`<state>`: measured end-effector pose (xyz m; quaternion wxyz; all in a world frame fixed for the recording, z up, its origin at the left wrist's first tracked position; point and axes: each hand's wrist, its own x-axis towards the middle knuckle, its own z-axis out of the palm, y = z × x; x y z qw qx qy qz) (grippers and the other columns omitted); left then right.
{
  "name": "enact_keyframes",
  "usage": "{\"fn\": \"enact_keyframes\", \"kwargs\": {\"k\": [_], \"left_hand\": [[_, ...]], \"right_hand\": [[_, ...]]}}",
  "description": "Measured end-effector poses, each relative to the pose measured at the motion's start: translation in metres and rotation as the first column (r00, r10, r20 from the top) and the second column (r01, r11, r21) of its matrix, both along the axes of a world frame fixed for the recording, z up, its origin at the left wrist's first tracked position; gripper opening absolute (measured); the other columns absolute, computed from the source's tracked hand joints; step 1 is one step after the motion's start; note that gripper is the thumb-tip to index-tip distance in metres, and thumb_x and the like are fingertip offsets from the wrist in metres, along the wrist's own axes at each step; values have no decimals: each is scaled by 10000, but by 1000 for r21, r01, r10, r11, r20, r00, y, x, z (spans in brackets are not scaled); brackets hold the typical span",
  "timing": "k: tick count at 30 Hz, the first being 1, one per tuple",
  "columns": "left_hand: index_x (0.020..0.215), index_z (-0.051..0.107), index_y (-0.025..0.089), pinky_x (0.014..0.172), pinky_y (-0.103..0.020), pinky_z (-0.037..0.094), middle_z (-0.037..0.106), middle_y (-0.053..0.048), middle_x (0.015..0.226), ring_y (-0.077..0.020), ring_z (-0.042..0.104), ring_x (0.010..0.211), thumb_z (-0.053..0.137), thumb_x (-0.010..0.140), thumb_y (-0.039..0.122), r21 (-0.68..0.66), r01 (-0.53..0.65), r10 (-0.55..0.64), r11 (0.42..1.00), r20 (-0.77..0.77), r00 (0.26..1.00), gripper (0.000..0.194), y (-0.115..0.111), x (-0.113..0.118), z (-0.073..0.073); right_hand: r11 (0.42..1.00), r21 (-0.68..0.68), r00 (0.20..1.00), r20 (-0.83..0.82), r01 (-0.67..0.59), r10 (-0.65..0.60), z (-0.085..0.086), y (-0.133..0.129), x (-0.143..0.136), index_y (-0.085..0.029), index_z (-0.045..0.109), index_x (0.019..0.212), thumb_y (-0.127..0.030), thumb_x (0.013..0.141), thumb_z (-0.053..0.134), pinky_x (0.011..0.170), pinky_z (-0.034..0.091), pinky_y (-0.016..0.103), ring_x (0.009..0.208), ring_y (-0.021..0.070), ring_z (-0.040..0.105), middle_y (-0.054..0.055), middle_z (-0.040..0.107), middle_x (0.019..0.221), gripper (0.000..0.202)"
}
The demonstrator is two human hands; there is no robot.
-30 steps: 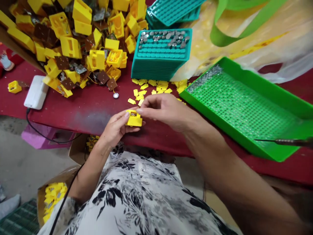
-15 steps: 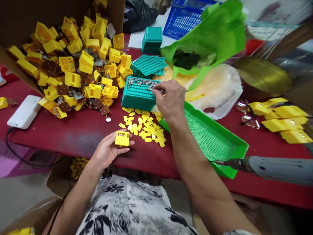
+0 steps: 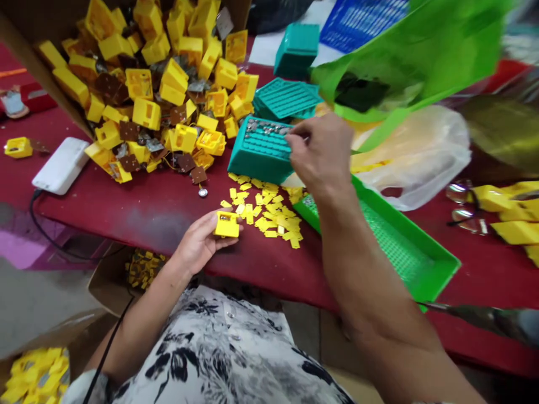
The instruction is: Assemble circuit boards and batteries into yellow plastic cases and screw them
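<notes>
In my left hand [image 3: 202,240], low over the front of the table, is a small yellow plastic case [image 3: 227,224], its opening facing up. My right hand [image 3: 322,146] is at the right end of a stack of teal ribbed trays [image 3: 256,160], thumb and forefinger pinched together. Small silvery button cells [image 3: 263,128] lie along the top tray's back rows. Whatever the pinch holds is too small or hidden to make out. Loose yellow covers [image 3: 273,216] are scattered between the hands, in front of the stack.
Yellow cases with wires and brown boards spill from a carton [image 3: 147,112] at the left. A white power bank [image 3: 61,165] lies nearby. At right are a green basket [image 3: 404,252], a plastic bag [image 3: 421,151], glasses [image 3: 465,207] and a screwdriver-like tool [image 3: 475,311].
The view has shifted, so most things appear farther right and higher. My left hand's fingers have closed more around the yellow case. My right hand stays pinched by the trays.
</notes>
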<state>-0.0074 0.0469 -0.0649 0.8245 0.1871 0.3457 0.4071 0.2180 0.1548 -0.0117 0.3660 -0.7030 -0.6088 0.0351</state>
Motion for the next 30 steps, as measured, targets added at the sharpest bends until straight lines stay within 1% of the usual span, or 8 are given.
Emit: {"fn": "enact_keyframes", "kwargs": {"k": [2, 4, 8, 16, 20, 25, 27, 30], "left_hand": [[1109, 727, 140, 781, -332, 616, 753, -126, 1090, -234, 748, 944, 663, 902, 238, -11, -33, 33, 999, -23, 999, 238, -1, 2, 1], [1100, 738, 158, 779, -324, 611, 753, -102, 1067, -215, 738, 926, 673, 892, 218, -24, -60, 59, 998, -27, 998, 226, -2, 5, 3], [1031, 760, 182, 779, -305, 600, 752, -65, 1010, -166, 710, 858, 681, 885, 202, -37, -95, 94, 995, -30, 995, 167, -3, 9, 5], [1047, 748, 193, 879, -337, 580, 738, -53, 1039, -154, 690, 888, 745, 844, 251, 16, -93, 94, 996, -93, 991, 211, -7, 12, 3], [1104, 732, 202, 979, -375, 543, 742, -63, 1104, -191, 692, 1020, 749, 844, 284, 102, -95, 108, 990, -132, 985, 273, -9, 17, 1], [1154, 720, 203, 1024, -394, 522, 729, -81, 1203, -230, 669, 1142, 766, 835, 332, 182, -82, 114, 980, -176, 978, 347, -12, 19, -3], [1176, 714, 191, 993, -393, 539, 724, -97, 1217, -242, 675, 1131, 757, 841, 373, 176, -39, 73, 984, -191, 979, 384, -14, 18, -4], [1179, 706, 160, 903, -356, 570, 733, -117, 1178, -243, 695, 1063, 760, 830, 421, 181, 20, 21, 983, -224, 974, 439, -15, 14, -1]], "right_hand": [[995, 4, 982, -155, -104, 103, 2, -32, -16, -175, 658, 768, -221, 827, 617, 819, 475, 384, 787, 175, 564, 59, 627, 797, 85], [960, -61, 886, -405, -273, 226, -3, -66, -36, -189, 643, 754, -297, 809, 640, 676, 454, 319, 682, 147, 535, 29, 615, 739, 121], [911, -115, 712, -665, -396, 225, -23, -108, -67, -183, 661, 723, -330, 736, 661, 655, 433, 286, 696, 131, 551, 17, 637, 743, 148], [904, -250, 614, -789, -347, 17, -34, -107, -72, -168, 648, 696, -385, 656, 700, 634, 461, 275, 647, 126, 566, 18, 655, 703, 227], [908, -274, 665, -747, -316, 6, -36, -111, -74, -170, 634, 690, -365, 675, 659, 600, 444, 270, 611, 123, 538, 17, 637, 675, 198], [931, -224, 807, -581, -287, 108, -38, -112, -71, -180, 594, 703, -309, 714, 630, 622, 410, 269, 633, 113, 519, 8, 614, 709, 135], [904, -255, 804, -577, -342, 142, -38, -108, -66, -188, 535, 698, -299, 686, 666, 565, 356, 243, 584, 94, 455, -28, 543, 637, 172], [813, -311, 719, -671, -493, 179, -36, -100, -57, -199, 439, 648, -340, 656, 714, 496, 275, 219, 527, 69, 349, -70, 411, 559, 309]]}}
